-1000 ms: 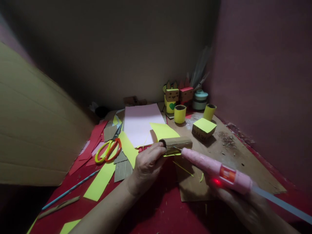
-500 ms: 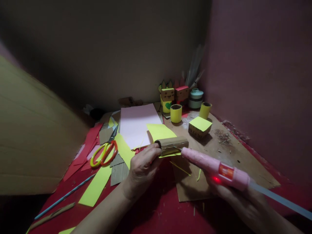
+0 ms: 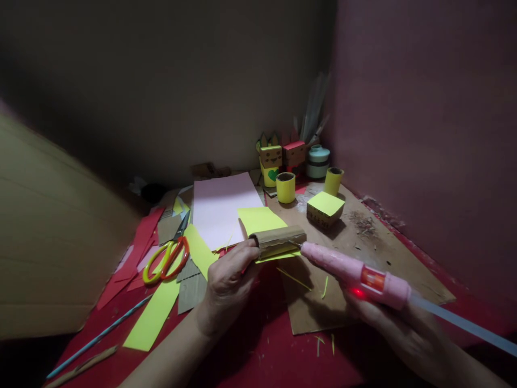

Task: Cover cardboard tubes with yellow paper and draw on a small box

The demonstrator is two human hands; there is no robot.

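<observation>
My left hand (image 3: 232,272) grips the left end of a brown cardboard tube (image 3: 280,242), which lies nearly level above the table. Yellow paper (image 3: 262,220) shows behind the tube and along its underside. In my right hand (image 3: 388,326) is a pink glue gun (image 3: 351,269) with a red light lit and a clear glue stick out of its back. The gun's metal tip is at the tube's front side, toward its right end. Part of my right hand is hidden behind the gun.
Orange-and-yellow scissors (image 3: 166,260) and yellow and red paper strips lie left. Behind are a pink sheet (image 3: 222,202), yellow rolls (image 3: 286,188), a yellow-topped cardboard box (image 3: 325,209), decorated figures and a teal jar (image 3: 318,161). Brown cardboard (image 3: 399,269) lies right.
The whole view has shifted, so most things appear slightly further left. The glue gun's tip has moved slightly right along the tube. Both hands keep their holds.
</observation>
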